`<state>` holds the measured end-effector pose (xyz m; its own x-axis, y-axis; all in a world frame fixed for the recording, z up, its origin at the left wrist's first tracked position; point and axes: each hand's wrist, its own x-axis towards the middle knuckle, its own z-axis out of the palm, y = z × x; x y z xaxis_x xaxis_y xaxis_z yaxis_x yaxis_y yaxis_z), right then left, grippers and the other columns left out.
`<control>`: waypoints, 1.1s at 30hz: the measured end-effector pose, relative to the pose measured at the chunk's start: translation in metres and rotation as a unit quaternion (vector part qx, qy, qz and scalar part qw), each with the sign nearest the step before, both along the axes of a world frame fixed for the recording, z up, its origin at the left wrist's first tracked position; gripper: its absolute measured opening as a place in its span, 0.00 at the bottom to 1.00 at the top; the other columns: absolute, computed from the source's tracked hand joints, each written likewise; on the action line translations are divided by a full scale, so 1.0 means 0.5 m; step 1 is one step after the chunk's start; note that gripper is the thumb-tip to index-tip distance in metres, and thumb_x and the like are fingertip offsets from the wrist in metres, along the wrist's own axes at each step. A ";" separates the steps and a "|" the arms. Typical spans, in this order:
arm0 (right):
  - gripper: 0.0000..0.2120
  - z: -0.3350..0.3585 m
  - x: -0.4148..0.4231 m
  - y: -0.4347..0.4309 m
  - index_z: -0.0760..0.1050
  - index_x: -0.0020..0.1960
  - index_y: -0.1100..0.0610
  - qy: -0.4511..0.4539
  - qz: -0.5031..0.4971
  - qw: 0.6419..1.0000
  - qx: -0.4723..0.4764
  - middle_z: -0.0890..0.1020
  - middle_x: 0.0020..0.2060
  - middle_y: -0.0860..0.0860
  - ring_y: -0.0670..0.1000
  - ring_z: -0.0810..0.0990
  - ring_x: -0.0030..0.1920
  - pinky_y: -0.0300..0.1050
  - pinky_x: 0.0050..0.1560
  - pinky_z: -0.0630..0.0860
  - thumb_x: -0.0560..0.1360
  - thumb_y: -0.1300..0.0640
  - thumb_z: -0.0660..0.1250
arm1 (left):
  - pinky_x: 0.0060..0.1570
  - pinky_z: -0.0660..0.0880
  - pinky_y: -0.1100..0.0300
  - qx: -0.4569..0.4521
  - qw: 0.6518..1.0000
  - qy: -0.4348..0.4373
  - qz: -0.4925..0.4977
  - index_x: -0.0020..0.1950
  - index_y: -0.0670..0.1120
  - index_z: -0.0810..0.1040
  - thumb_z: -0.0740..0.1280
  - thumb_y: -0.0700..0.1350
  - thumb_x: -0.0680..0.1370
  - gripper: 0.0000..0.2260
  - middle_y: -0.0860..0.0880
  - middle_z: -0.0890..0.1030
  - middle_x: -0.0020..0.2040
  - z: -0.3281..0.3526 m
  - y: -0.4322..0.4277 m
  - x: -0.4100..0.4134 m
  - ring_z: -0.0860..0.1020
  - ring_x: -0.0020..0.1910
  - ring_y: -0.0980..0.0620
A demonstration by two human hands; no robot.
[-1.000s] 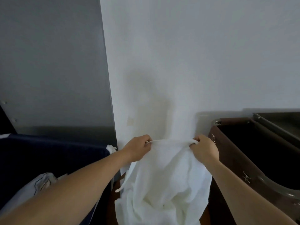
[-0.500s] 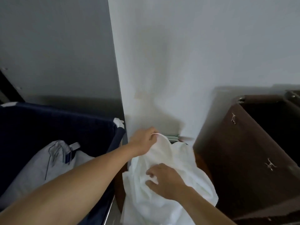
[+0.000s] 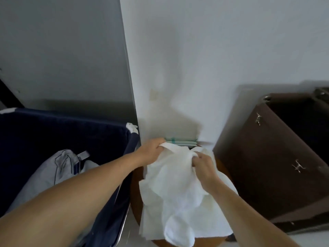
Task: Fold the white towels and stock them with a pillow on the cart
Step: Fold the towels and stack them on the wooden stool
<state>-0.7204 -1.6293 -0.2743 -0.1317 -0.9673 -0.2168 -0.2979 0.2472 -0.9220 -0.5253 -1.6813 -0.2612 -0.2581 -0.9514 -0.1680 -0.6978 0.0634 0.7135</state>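
Observation:
A crumpled white towel [image 3: 174, 196] lies over a round brown wooden surface [image 3: 136, 193] in front of me. My left hand [image 3: 151, 154] pinches the towel's upper left edge. My right hand [image 3: 204, 166] grips a bunch of the towel near its top middle. A white pillow with dark piping [image 3: 51, 172] rests inside the navy fabric cart bin [image 3: 71, 129] at the left.
A dark brown cart body [image 3: 277, 157] with metal hooks stands at the right. A white wall rises straight ahead, with a grey panel to its left. Flat green-edged items [image 3: 181, 141] lie against the wall behind the towel.
The towel has come down from being held stretched between both hands onto the round surface. My right hand let go of its corner and now grips the towel near the top.

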 end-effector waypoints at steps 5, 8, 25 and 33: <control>0.13 0.147 -0.085 -0.020 0.80 0.42 0.53 -0.022 -0.060 0.998 0.020 0.81 0.40 0.52 0.57 0.78 0.47 0.47 0.47 0.75 0.79 0.62 0.59 | 0.56 0.79 0.48 0.123 0.962 0.243 -0.021 0.65 0.51 0.74 0.67 0.55 0.77 0.18 0.47 0.79 0.59 0.113 0.026 -0.078 0.79 0.57 0.44; 0.10 0.181 -0.111 -0.023 0.78 0.51 0.53 0.319 -0.012 0.947 0.026 0.82 0.52 0.51 0.55 0.80 0.57 0.47 0.57 0.77 0.79 0.59 0.58 | 0.54 0.78 0.62 0.152 0.951 0.228 -0.143 0.78 0.56 0.56 0.76 0.49 0.73 0.40 0.57 0.70 0.69 0.144 0.065 -0.115 0.76 0.61 0.56; 0.26 0.238 -0.123 0.045 0.73 0.62 0.40 0.251 0.228 0.880 -0.332 0.72 0.60 0.40 0.40 0.71 0.61 0.33 0.58 0.70 0.66 0.41 0.75 | 0.32 0.77 0.59 0.198 0.933 0.288 0.084 0.51 0.37 0.78 0.62 0.37 0.76 0.07 0.41 0.80 0.40 0.257 0.058 -0.179 0.80 0.35 0.46; 0.05 0.220 -0.134 0.010 0.84 0.49 0.53 0.301 0.166 0.916 -0.208 0.80 0.46 0.46 0.50 0.80 0.47 0.44 0.53 0.77 0.75 0.58 0.70 | 0.46 0.72 0.55 0.230 0.887 0.399 -0.034 0.57 0.39 0.75 0.68 0.43 0.70 0.17 0.40 0.75 0.49 0.216 0.053 -0.137 0.72 0.44 0.44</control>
